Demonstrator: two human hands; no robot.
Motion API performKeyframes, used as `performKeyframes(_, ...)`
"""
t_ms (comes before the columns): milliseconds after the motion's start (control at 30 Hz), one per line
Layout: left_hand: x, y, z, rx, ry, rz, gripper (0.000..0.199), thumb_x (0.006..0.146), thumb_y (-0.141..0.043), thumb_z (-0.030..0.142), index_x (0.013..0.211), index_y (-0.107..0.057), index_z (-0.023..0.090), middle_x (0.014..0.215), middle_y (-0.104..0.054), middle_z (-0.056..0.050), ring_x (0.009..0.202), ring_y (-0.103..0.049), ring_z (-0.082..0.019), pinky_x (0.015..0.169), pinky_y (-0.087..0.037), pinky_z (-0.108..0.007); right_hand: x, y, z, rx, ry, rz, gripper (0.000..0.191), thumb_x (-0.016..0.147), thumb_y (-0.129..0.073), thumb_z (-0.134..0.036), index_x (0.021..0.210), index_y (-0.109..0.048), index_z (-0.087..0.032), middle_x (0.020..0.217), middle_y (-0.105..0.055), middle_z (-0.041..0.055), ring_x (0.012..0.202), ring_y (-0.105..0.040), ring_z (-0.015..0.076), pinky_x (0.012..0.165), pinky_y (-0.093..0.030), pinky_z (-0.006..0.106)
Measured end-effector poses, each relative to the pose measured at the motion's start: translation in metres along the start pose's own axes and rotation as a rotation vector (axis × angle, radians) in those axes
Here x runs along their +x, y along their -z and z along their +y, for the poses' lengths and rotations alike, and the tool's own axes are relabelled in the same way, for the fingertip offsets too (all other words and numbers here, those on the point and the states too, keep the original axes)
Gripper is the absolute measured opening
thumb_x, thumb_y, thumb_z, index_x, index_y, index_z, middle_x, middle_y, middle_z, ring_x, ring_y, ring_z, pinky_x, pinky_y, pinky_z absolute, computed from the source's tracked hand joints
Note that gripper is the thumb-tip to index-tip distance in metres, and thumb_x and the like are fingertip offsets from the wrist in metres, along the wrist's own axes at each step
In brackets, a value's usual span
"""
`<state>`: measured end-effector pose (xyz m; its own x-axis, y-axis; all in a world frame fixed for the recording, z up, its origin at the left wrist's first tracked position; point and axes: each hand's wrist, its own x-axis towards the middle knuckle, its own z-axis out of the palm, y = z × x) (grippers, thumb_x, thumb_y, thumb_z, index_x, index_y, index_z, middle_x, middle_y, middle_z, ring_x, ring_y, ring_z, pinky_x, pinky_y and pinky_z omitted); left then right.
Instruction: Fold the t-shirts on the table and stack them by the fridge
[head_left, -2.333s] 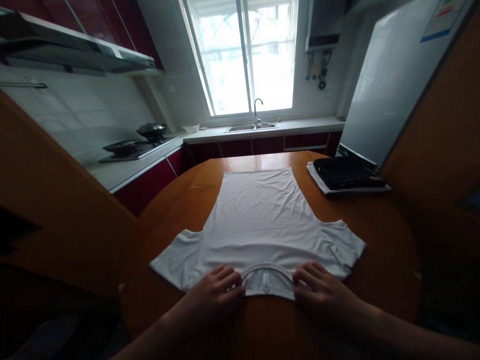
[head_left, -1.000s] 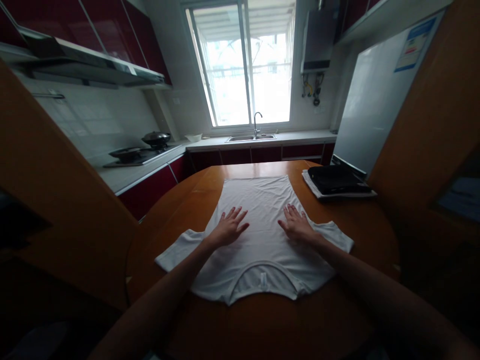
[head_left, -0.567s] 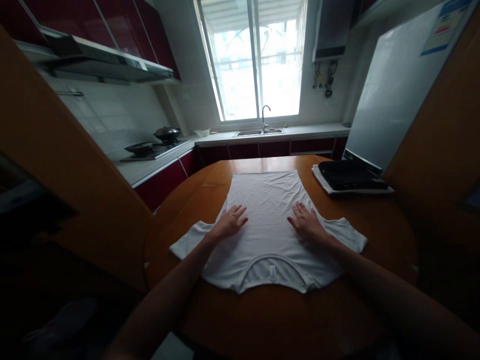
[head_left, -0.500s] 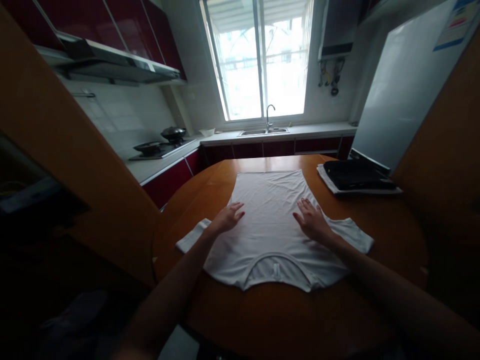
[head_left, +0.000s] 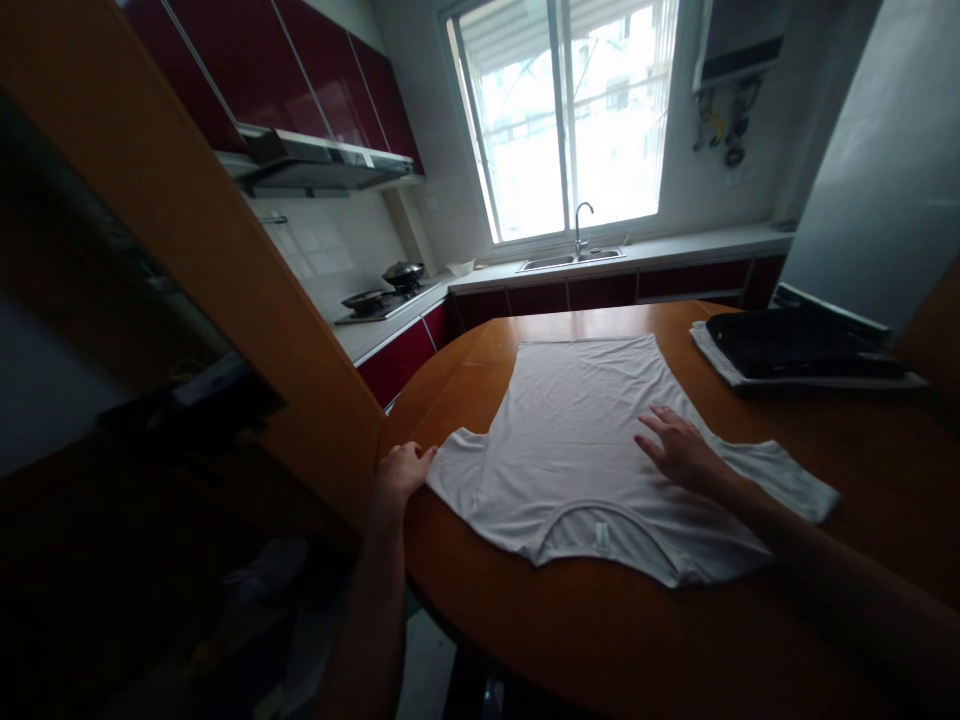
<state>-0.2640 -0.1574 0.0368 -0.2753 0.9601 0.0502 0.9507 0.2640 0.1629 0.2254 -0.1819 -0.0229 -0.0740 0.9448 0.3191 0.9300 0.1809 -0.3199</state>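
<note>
A white T-shirt [head_left: 574, 430] lies spread flat on the round wooden table, its neckline toward me and its hem at the far side. My left hand [head_left: 401, 472] is at the left sleeve's outer edge, fingers curled with the tips at the cuff; it seems to pinch the fabric there. Over the right half of the shirt's body, my right hand [head_left: 681, 450] rests with its fingers spread, holding nothing. Soft wrinkles run across the cloth near that hand.
A black folded item [head_left: 799, 342] lies on white cloth at the table's [head_left: 525, 610] right side. Beyond are a counter with a sink [head_left: 574, 260], a stove with pans [head_left: 403, 275] and a fridge [head_left: 877, 170]. A wooden panel [head_left: 300, 310] stands close on the left.
My left hand has moved from the shirt's body out to the left sleeve's cuff. My right hand stays on the shirt. The view has turned left.
</note>
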Motion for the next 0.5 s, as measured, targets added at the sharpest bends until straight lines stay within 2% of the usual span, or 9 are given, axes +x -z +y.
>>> performKeyframes(100, -0.022, -0.015, 0.0, 0.042, 0.022, 0.162, 0.05, 0.095, -0.044, 0.058, 0.108, -0.068, 0.015, 0.109, -0.069, -0.019, 0.105, -0.065, -0.035, 0.091, -0.047, -0.041, 0.001, -0.001, 0.004, 0.036, 0.032, 0.031, 0.051, 0.096, -0.045, -0.041, 0.132, -0.063, -0.01, 0.149, -0.048, 0.0248, 0.14, -0.043, 0.0373, 0.11, -0.039, 0.056)
performKeyframes(167, -0.03, -0.021, 0.002, 0.032, 0.016, 0.212, 0.048, 0.094, -0.047, 0.059, 0.108, -0.066, 0.017, 0.109, -0.067, -0.018, 0.104, -0.064, -0.035, 0.092, -0.047, -0.041, 0.001, -0.001, 0.007, 0.056, 0.045, 0.052, 0.051, 0.095, -0.045, -0.041, 0.131, -0.063, -0.01, 0.147, -0.049, 0.0248, 0.138, -0.046, 0.037, 0.109, -0.041, 0.055)
performKeyframes(500, -0.035, -0.02, 0.007, 0.012, 0.069, 0.197, 0.038, 0.091, -0.056, 0.056, 0.096, -0.064, 0.019, 0.105, -0.066, -0.016, 0.102, -0.064, -0.033, 0.087, -0.047, -0.038, 0.0, 0.005, 0.004, 0.135, 0.058, 0.121, 0.045, 0.093, -0.048, -0.043, 0.124, -0.067, -0.017, 0.143, -0.056, 0.0186, 0.133, -0.052, 0.0351, 0.109, -0.043, 0.052)
